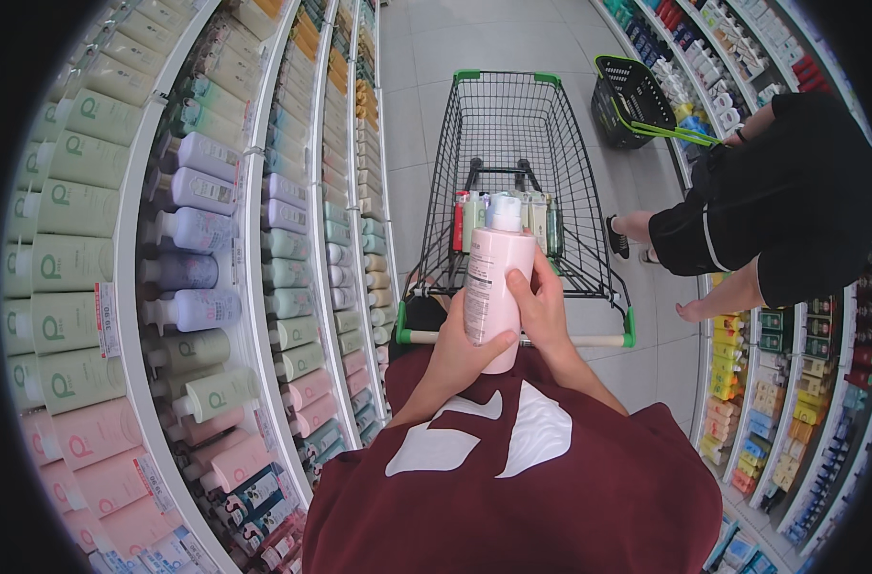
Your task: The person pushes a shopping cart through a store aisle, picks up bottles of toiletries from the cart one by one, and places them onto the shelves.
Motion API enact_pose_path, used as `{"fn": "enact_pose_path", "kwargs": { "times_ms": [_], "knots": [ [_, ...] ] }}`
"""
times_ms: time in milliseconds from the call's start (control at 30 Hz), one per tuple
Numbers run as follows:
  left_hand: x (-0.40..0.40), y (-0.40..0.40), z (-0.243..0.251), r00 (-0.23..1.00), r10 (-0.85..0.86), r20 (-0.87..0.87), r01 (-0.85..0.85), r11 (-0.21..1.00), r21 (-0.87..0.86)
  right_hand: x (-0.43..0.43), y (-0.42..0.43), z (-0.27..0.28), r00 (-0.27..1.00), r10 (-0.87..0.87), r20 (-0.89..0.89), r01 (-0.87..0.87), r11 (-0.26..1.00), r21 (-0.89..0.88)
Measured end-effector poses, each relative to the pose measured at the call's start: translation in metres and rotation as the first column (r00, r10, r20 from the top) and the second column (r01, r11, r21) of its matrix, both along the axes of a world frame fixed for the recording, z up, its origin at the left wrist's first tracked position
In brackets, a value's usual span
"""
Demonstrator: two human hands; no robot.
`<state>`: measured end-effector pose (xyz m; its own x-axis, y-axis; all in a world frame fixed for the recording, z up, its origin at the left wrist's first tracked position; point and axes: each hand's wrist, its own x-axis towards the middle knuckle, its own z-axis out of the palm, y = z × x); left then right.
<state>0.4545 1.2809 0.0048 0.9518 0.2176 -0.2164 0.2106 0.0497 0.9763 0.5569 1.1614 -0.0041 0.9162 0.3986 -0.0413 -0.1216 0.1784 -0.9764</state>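
Note:
A pink pump bottle [494,287] with a white cap is held upright in front of my chest, its printed back label turned towards me. My left hand [459,333] grips its lower left side, the thumb across the front. Around the right side wraps my right hand [540,298], with its thumb on the bottle's edge. Just beyond the bottle stands a black wire shopping cart [586,208] with green corners. Several bottles [471,224], red, pale green and dark green among them, stand in the cart, partly hidden behind the pink bottle. The cart's handle [586,339] runs behind my wrists.
Shelves on the left hold rows of pale green bottles [77,251], lilac bottles [206,183] and pink bottles [95,434]. At right, a person in black [780,208] holds a black basket [629,100] by its green handles. Another stocked shelf [737,402] lines that side.

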Motion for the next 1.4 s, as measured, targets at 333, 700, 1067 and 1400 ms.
{"fn": "enact_pose_path", "kwargs": {
  "times_ms": [333, 700, 1067, 1400],
  "knots": [
    [-0.015, 0.013, 0.0, 0.989, -0.126, 0.074, 0.135, 0.595, -0.792, 0.024, -0.026, -0.012, 0.965, 0.207, -0.162, -0.189, 0.975, 0.118],
    [-0.017, 0.008, -0.015, 0.906, -0.218, 0.363, 0.395, 0.125, -0.91, 0.011, -0.022, -0.015, 0.815, 0.528, -0.241, -0.306, 0.744, 0.594],
    [-0.018, 0.008, -0.02, 0.919, -0.198, 0.342, 0.38, 0.205, -0.902, 0.008, -0.019, -0.009, 0.824, 0.474, -0.31, -0.249, 0.795, 0.554],
    [-0.032, 0.009, -0.037, 0.999, -0.05, -0.015, 0.015, 0.551, -0.835, 0.008, -0.015, -0.014, 0.911, 0.23, -0.343, -0.132, 0.95, 0.284]
  ]
}}
